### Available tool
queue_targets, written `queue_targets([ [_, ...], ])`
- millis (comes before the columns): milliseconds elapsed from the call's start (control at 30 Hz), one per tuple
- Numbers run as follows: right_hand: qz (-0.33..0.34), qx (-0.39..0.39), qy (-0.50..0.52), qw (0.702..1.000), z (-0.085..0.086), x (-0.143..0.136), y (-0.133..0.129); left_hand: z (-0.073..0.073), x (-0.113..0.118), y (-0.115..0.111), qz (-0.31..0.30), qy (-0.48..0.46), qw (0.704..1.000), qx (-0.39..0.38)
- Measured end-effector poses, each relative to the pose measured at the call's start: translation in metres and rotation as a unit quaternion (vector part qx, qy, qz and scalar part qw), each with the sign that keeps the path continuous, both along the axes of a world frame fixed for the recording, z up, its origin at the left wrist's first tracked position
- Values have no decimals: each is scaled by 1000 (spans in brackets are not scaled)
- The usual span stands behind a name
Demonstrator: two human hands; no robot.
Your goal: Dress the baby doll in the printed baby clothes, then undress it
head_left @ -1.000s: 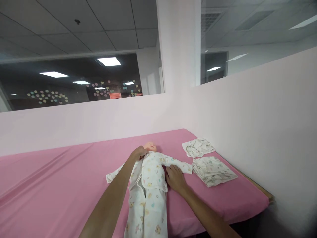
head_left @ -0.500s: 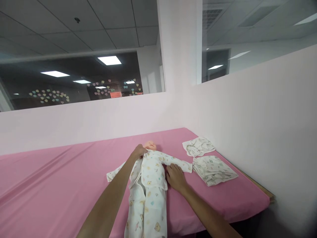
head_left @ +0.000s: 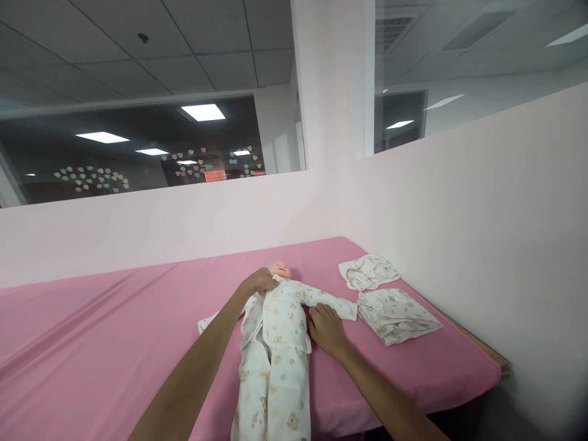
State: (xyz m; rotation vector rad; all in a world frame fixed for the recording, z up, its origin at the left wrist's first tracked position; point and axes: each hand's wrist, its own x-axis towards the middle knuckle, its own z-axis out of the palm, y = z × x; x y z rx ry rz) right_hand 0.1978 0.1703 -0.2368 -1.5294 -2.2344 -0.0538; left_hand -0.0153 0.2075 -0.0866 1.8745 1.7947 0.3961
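Hands [head_left: 261, 280] [head_left: 324, 326] at dressed doll [head_left: 280, 270], bear-print jacket [head_left: 283, 313], red panel [head_left: 215, 176] illegible

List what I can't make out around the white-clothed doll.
Head view:
Left hand: its back hides whether it grips the white bear-print cloth jacket.
Bare left forearm: covers part of the sleeve beneath.
Right hand: its back hides the palm and anything beneath.
White printed cloth trousers: bottom edge cuts off the lower ends.

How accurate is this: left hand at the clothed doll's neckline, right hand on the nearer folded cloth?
Wrong about the right hand: it is by the clothed doll, not on the nearer folded cloth, as the head view shows. The rest stands.
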Motion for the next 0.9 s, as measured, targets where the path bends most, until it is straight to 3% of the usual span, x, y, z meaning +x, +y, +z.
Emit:
queue_targets([
  [267,4,4,4,1000,0,0,1,-5,-24,-15,-43,-59,997,-40],
  [900,5,9,4,1000,-3,0,2,-14,-20,-18,-34,-102,994,-31],
])
